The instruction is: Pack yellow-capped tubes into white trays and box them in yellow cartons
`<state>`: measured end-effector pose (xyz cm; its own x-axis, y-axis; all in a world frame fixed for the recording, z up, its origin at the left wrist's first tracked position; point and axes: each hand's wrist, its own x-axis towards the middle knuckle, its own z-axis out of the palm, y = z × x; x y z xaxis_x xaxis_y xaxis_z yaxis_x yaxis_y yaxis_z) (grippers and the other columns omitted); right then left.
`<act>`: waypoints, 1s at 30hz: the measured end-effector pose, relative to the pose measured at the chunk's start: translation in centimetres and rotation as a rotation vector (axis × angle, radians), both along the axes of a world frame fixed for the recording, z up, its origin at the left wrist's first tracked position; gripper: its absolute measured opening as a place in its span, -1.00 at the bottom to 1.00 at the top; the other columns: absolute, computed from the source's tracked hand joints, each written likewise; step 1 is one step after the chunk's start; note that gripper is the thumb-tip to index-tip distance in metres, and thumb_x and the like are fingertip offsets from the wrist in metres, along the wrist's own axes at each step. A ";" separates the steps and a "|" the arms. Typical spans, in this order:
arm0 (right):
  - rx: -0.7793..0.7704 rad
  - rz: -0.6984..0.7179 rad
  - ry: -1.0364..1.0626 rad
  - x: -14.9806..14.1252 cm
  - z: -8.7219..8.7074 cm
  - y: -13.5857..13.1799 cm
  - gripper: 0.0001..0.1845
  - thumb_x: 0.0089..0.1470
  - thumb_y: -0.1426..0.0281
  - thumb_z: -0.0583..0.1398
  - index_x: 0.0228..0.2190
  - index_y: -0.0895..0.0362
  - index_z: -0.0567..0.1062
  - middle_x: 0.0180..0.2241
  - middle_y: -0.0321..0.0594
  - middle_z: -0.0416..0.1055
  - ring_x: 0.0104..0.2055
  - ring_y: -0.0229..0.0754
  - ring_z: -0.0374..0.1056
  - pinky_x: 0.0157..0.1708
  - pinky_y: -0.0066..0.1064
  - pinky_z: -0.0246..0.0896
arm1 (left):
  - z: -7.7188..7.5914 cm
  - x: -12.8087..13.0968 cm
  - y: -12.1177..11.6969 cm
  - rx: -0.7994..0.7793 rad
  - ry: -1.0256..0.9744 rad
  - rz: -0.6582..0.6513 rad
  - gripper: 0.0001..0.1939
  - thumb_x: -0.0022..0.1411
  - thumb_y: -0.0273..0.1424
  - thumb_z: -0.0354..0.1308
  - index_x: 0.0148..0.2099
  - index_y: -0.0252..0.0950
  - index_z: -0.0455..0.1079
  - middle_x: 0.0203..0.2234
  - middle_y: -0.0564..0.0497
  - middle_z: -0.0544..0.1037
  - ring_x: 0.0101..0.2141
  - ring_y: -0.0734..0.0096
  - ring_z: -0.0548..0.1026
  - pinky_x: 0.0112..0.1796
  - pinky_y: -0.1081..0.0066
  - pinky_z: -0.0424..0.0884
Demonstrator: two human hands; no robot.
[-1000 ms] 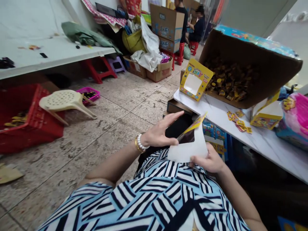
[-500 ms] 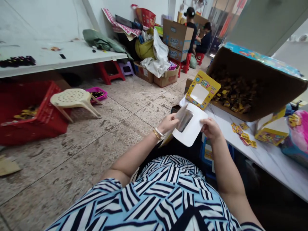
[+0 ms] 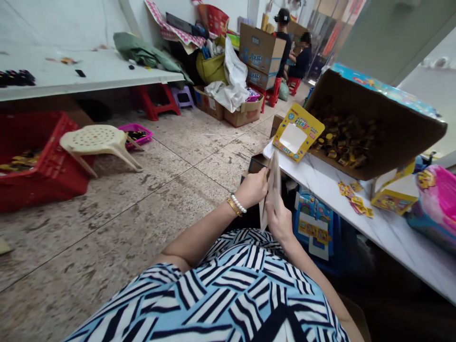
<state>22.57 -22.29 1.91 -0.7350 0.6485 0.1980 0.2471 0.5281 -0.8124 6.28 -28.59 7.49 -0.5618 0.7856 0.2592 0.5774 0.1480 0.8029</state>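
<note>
Between my hands is a white cardboard box blank (image 3: 274, 183), folded together and seen nearly edge-on above my lap. My left hand (image 3: 252, 189), wearing a pearl bracelet and a gold bangle, is closed on its left side. From the right, my right hand (image 3: 280, 221) grips the lower part, with the thumb along the card. Just beyond the blank, a yellow printed card (image 3: 289, 137) with a window cut-out leans at the end of a marble-patterned table (image 3: 320, 183). Small yellow packets (image 3: 356, 199) lie on that table to the right.
A large carton (image 3: 395, 128) of small yellow-brown pieces lies tilted on the table, beside an open yellow box (image 3: 395, 197). Blue packages (image 3: 313, 223) sit beneath. A cream stool (image 3: 96, 140) and red crate (image 3: 53, 166) are at left. Two people (image 3: 283, 42) sit at the back.
The cardboard blank stood spread open, its white inside showing; now it is folded and edge-on. My right hand moved left and down, closer to my left hand. The view shifted slightly.
</note>
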 end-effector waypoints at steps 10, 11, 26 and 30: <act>-0.086 -0.112 -0.150 3.6 6.8 12.8 -0.75 0.14 0.31 0.29 -0.49 0.20 0.54 -0.48 -0.25 0.51 -0.36 -0.22 0.41 -0.29 -0.39 0.31 | 0.1 -1.4 -6.0 0.049 0.277 0.112 0.03 0.21 -0.38 0.20 0.53 -0.22 -0.34 0.43 -0.33 0.10 0.35 -0.08 0.27 0.17 0.10 0.44; -0.104 -0.091 -0.173 3.6 7.0 13.3 -0.78 0.08 0.36 0.30 -0.54 0.20 0.54 -0.52 -0.24 0.50 -0.38 -0.20 0.40 -0.34 -0.41 0.27 | 0.2 -1.0 -6.0 0.138 0.342 0.064 0.00 0.20 -0.40 0.21 0.53 -0.16 -0.29 0.51 -0.24 -0.16 0.46 -0.11 0.01 0.28 0.02 0.32; -0.521 0.047 -0.008 1.2 1.7 12.2 -0.45 -0.03 0.22 0.10 -0.12 0.29 0.62 -0.15 0.04 0.64 -0.14 0.05 0.57 -0.08 -0.17 0.46 | -1.7 -1.5 -6.8 0.061 0.255 -0.522 -0.45 0.10 -0.63 0.03 0.11 -0.21 0.49 0.42 -0.12 0.16 0.41 0.14 0.18 0.39 0.06 0.18; -0.414 0.106 0.039 0.7 5.4 9.5 -0.56 0.11 0.28 0.13 -0.08 0.18 0.66 -0.05 -0.08 0.63 0.06 0.08 0.52 0.13 -0.09 0.38 | 0.0 -2.0 -6.8 0.151 0.067 -0.219 -0.45 0.19 -0.43 0.18 0.25 -0.24 0.41 0.40 -0.13 0.20 0.41 0.10 0.16 0.43 0.05 0.04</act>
